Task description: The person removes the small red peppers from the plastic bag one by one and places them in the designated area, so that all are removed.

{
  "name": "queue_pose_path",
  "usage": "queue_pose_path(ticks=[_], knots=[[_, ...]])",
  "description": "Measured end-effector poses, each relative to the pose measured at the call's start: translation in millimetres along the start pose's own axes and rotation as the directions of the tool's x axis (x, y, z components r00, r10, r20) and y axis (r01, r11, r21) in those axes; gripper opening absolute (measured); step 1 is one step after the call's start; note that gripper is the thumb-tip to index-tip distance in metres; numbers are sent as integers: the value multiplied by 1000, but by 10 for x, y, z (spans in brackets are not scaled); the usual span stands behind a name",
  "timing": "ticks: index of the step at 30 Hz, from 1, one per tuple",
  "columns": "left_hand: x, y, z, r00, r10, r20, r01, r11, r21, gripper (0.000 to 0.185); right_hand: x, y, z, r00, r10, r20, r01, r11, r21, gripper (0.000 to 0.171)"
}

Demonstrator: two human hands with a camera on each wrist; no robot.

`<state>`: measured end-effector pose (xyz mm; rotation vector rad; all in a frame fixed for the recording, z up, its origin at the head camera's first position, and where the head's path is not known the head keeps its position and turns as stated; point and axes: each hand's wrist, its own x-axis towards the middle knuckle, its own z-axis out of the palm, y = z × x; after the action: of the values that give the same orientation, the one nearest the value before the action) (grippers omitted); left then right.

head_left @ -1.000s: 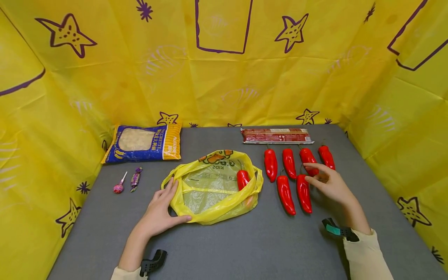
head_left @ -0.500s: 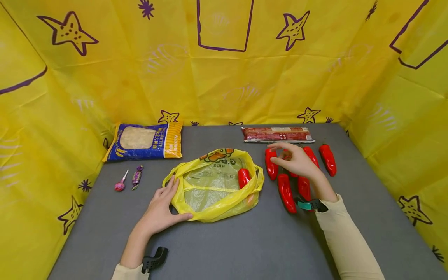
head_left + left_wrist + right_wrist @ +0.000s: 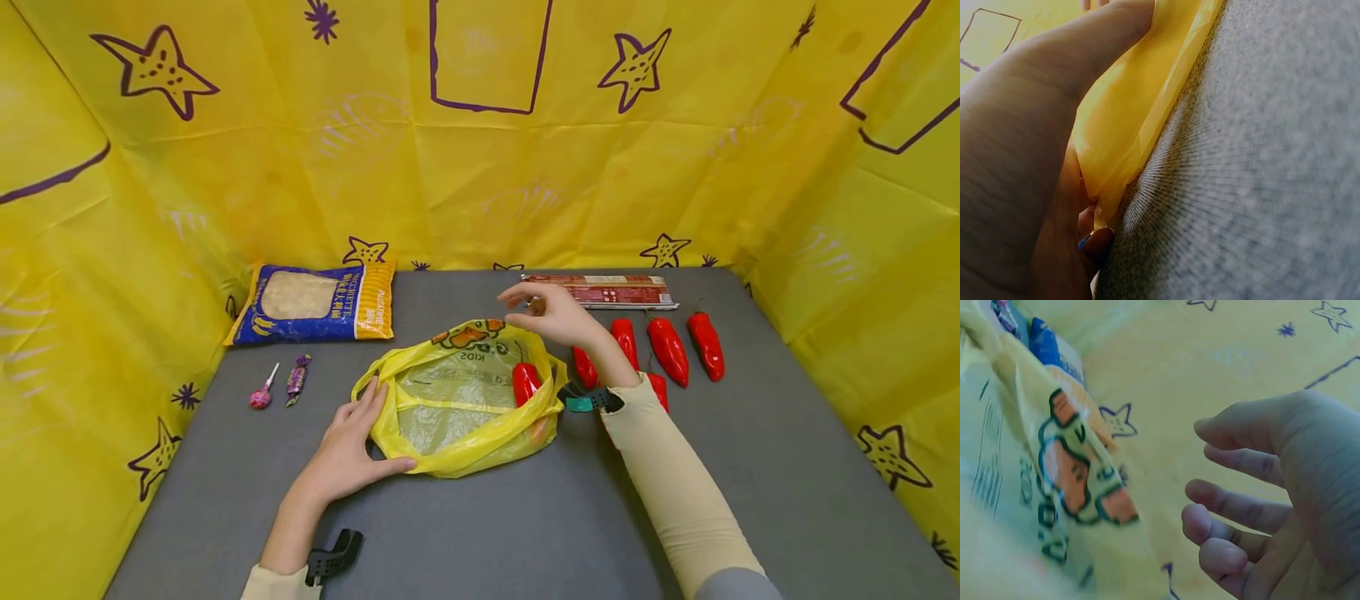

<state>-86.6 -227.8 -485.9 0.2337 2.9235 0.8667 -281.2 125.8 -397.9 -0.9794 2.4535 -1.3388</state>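
A yellow plastic bag [image 3: 465,458] lies with its mouth spread, a duck print [image 3: 472,335] on its back rim. Inside, at the right end, is a red pepper [image 3: 526,384]. My left hand [image 3: 347,450] rests against the bag's left end, fingers extended and thumb on the near rim. Over the back rim hovers my right hand [image 3: 553,312], fingers loosely bent, thumb apart, holding nothing; the right wrist view shows the hand [image 3: 1272,506] beside the duck print. Several more red peppers [image 3: 667,350] lie right of the bag, some partly hidden by the right forearm.
A long red packet [image 3: 622,292] lies at the back, partly behind the right hand. At the back left is a blue and yellow pasta bag [image 3: 307,304]. Nearer sit a lollipop [image 3: 261,397] and a purple wrapped candy [image 3: 297,379]. Yellow cloth walls [image 3: 465,192] surround the grey table [image 3: 450,542].
My right hand has swept left from above the peppers to the bag's back rim, carrying nothing. The left hand keeps its place on the bag. The view shifts slightly.
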Motion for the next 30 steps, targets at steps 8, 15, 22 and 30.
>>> queue_pose_path(ticks=[8,15,22,30], knots=[[10,5,-9,1000,-11,10,11,1000,16,128,324,-139,187,989,31,143,-23,998,-62,31],[27,17,0,1000,-9,11,9,1000,13,128,466,-192,294,942,119,314,-63,981,-184,30],[34,2,13,1000,0,3,0,1000,13,128,449,-270,318,857,341,387,-150,883,-445,32],[13,-18,10,1000,-5,-2,5,1000,6,128,409,-405,369,739,569,360,-300,757,-580,28]])
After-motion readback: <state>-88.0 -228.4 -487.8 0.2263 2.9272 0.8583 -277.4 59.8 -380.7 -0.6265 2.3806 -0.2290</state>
